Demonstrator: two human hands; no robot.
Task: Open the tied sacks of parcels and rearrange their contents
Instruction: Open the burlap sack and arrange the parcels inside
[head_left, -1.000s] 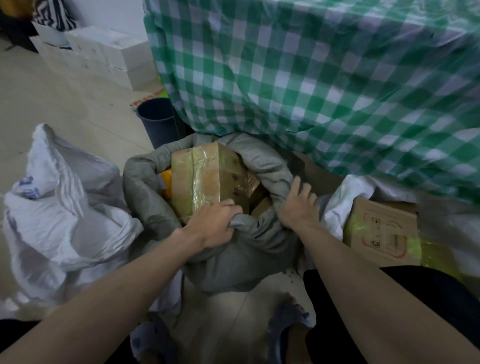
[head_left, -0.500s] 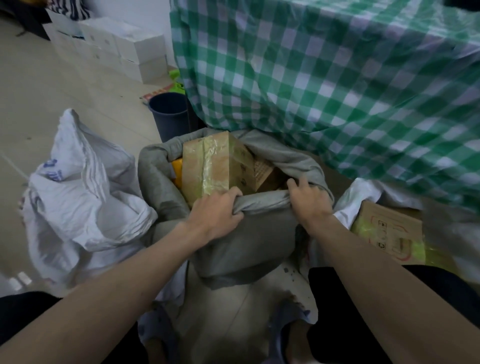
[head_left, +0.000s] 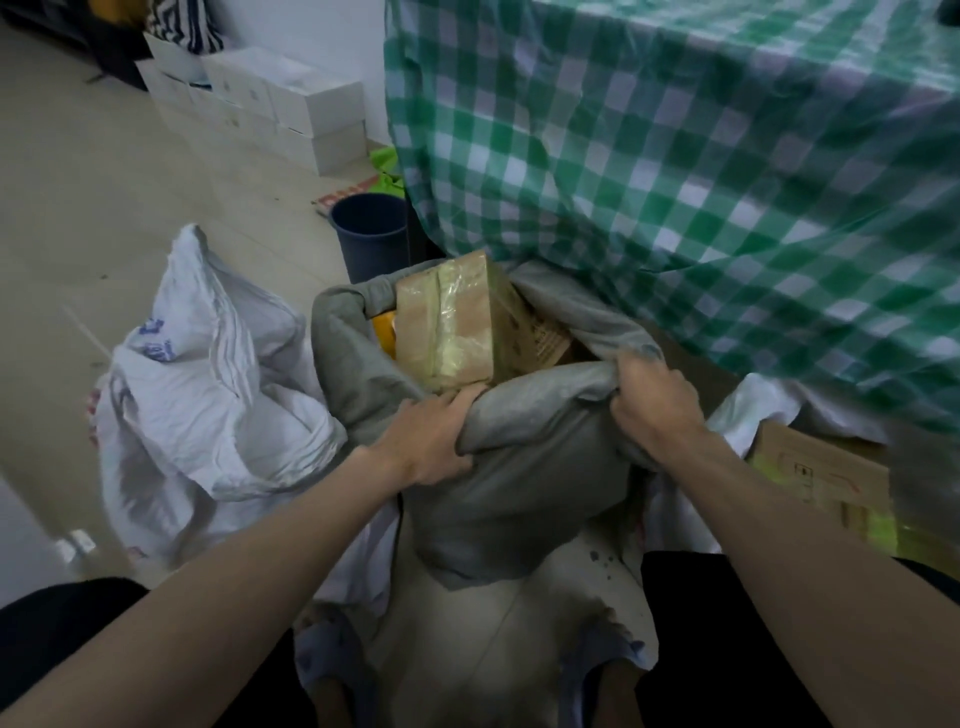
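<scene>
Because the grey sack (head_left: 519, 467) stands with its mouth already open just ahead of both hands, the coming move turns on the taped cardboard parcel (head_left: 447, 322) that juts up out of that mouth: it lies just beyond the near rim, closer to the left hand (head_left: 423, 441) than to the right hand (head_left: 652, 402), its long axis running away from the person and tilted upward. The left hand's fingers are curled over a bunched fold of the near rim, with the fingertips right at the parcel's near lower edge; whether they touch it I cannot tell. The right hand clenches the same rim further to the right, so the rim is stretched between the two like a taut band. Both forearms reach forward and slightly inward from below. A yellow item (head_left: 384, 332) shows in the sack, left of the parcel. To the left of the left hand a crumpled white sack (head_left: 208, 389) slumps on the floor; to the right of the right hand a cardboard box (head_left: 815, 467) rests in white wrapping. Beyond the sack stand a dark bucket (head_left: 370, 234) and a green checked cloth (head_left: 675, 182). The left hand looks best placed to take the parcel.
</scene>
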